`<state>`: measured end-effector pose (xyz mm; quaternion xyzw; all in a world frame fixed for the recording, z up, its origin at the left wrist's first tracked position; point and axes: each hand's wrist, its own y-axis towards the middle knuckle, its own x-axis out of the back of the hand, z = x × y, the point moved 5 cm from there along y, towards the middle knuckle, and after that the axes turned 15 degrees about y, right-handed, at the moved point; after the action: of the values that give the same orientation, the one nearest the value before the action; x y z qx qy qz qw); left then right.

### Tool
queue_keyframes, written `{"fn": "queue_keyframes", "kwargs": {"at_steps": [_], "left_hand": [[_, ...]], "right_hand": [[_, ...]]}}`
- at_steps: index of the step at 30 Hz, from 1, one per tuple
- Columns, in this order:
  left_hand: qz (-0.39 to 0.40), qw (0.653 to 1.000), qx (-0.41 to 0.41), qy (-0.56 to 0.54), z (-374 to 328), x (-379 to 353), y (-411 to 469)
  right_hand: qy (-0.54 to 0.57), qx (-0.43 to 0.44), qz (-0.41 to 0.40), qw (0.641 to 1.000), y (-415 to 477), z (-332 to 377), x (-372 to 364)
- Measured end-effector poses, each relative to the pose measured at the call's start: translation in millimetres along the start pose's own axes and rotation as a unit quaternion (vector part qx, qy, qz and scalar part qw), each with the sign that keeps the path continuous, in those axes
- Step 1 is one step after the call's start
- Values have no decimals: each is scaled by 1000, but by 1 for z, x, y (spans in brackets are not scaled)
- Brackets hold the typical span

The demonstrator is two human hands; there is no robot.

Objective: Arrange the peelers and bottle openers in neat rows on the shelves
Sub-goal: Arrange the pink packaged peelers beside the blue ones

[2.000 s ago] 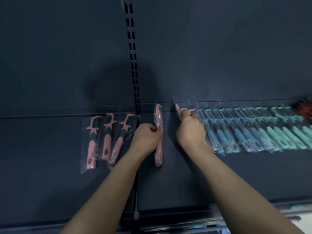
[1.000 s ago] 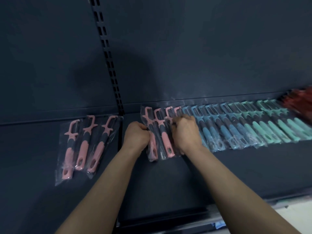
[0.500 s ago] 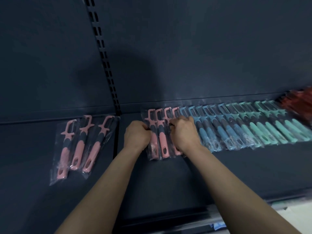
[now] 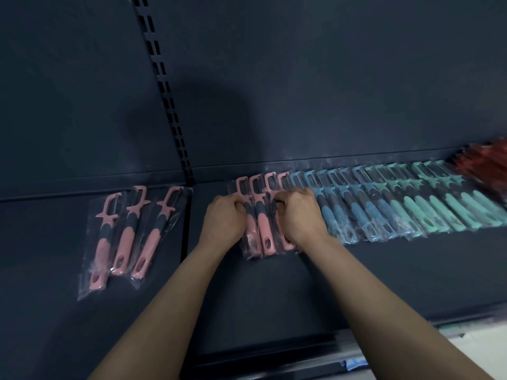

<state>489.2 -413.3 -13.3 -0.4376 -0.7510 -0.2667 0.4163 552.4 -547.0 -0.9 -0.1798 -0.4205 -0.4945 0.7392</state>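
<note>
Left hand (image 4: 225, 218), right hand (image 4: 299, 215) curl round pink peelers (image 4: 264, 226) between them. Risk: slick bags slip, skewing blue row (image 4: 359, 212) beside right hand.

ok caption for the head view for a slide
Bagged pink peelers gripped by the left hand and right hand beside the blue row; three spare peelers lie apart

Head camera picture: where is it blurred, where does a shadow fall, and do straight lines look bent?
In the head view, the red items at the far right edge are smeared by blur; a soft shadow falls on the back panel above the pink peelers, which look fairly sharp; the slotted upright leans, likely wide-angle distortion; light is dim.
</note>
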Motion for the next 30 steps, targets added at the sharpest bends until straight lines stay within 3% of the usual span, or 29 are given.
{"fn": "queue_keyframes", "kwargs": {"at_steps": [5,9,14,18,23,30], "left_hand": [[35,999,-18,29,3,-3,2],[-8,1000,-17,25,9,12,-5],[-138,987,5,80,41,60,-18],[-174,970,61,157,83,93,-33],[-115,949,100,277,126,105,-47],[-84,956,97,265,145,107,-46]], "right_hand": [[-4,9,-38,999,-2,9,6],[30,35,-58,997,-2,34,5],[102,75,23,992,1,83,-26],[114,110,115,981,-8,125,-65],[109,136,186,967,-22,161,-102],[68,64,173,981,-22,173,-119]]}}
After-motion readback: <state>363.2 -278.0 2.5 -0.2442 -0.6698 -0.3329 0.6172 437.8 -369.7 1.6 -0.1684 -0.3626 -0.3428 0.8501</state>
